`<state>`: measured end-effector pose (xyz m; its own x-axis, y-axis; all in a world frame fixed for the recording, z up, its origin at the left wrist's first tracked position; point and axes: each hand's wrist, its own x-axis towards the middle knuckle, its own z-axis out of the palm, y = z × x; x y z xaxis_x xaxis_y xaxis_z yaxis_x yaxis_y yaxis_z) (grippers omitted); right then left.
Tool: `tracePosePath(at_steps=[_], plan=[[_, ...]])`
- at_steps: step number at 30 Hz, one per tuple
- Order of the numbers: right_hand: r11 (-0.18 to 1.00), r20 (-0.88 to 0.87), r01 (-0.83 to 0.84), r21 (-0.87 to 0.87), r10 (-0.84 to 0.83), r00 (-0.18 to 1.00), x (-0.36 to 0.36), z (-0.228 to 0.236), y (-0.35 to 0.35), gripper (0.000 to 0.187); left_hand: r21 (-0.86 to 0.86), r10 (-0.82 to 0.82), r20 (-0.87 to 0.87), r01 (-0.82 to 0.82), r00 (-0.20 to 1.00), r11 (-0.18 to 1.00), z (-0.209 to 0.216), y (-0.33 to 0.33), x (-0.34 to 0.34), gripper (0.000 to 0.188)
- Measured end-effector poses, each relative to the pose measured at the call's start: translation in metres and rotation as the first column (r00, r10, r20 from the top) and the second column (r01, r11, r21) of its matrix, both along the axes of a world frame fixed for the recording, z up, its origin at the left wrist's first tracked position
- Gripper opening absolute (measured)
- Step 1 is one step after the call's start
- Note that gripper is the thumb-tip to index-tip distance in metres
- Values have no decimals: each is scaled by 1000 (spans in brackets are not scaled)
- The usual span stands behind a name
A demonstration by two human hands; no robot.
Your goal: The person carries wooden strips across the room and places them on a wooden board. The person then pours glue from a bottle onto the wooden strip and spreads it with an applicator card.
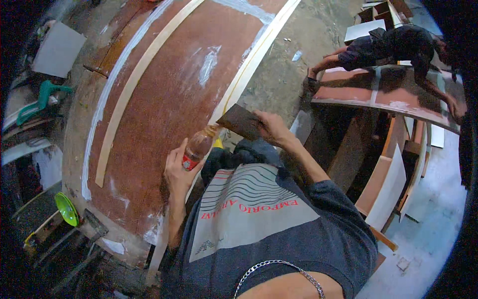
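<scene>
My left hand is wrapped round a clear plastic bottle with a red label and amber-tinted sides. The bottle tilts, its neck pointing up and right. Close to that neck is the corner of a dark, flat rectangular piece, gripped at its far end by my right hand. Whether bottle and piece touch, I cannot tell. Just beyond them runs a pale strip with a thin yellow-brown line along it, on the right edge of a large reddish-brown panel.
A second pale wooden strip lies along the panel's left side. At right, another person bends over a reddish board, above open wooden cabinet frames. A green bowl and a green plastic chair are at left.
</scene>
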<state>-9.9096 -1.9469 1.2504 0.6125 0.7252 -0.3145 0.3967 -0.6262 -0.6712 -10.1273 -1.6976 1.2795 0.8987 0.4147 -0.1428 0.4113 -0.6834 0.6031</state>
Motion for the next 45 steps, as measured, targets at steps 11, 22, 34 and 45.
tracePosePath(at_steps=[11, 22, 34, 45], plan=[[954, 526, -301, 3, 255, 812, -44, 25, 4, 40, -639, 533, 455, -155, 713, 753, -76, 48, 28, 81], [938, 197, 168, 303, -234, 952, -39, 20, -9, 26, -604, 555, 678, -66, 482, 794, -118, 97, 148, 75], [64, -950, 991, 115, -284, 128, 57, -58, -59, 34, 198, 344, 616, -562, 709, 803, -146, 105, 84, 77], [-22, -992, 992, 122, 26, 122, 232, -38, -123, 38, 387, 36, 565, -303, 824, 871, -57, -89, 318, 59]])
